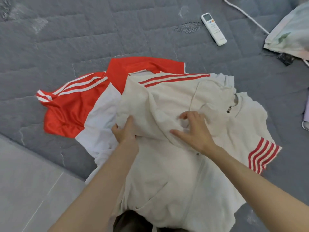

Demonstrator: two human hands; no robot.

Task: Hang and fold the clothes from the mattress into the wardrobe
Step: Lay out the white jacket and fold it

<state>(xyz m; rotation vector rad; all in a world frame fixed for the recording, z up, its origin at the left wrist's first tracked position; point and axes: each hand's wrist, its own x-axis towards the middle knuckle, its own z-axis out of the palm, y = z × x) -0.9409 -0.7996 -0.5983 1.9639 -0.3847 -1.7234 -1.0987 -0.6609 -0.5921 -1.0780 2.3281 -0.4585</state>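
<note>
A cream hoodie (175, 173) with red stripes on its sleeves, a zip at the collar and a drawstring lies spread on the grey quilted mattress (83, 39). Under it, to the left, lies a red and white jersey (70, 111) with white shoulder stripes. My left hand (124, 131) grips a folded edge of the hoodie at its left side, fingers tucked under the fabric. My right hand (192, 129) rests on the hoodie's chest with curled fingers pinching the cloth just below the collar.
A white remote control (213, 29) lies on the mattress at the back right, with a white cable (245, 14) running past it. A pale patterned pillow or bag (291, 34) sits at the right edge. The mattress edge and grey floor (25, 181) are at the lower left.
</note>
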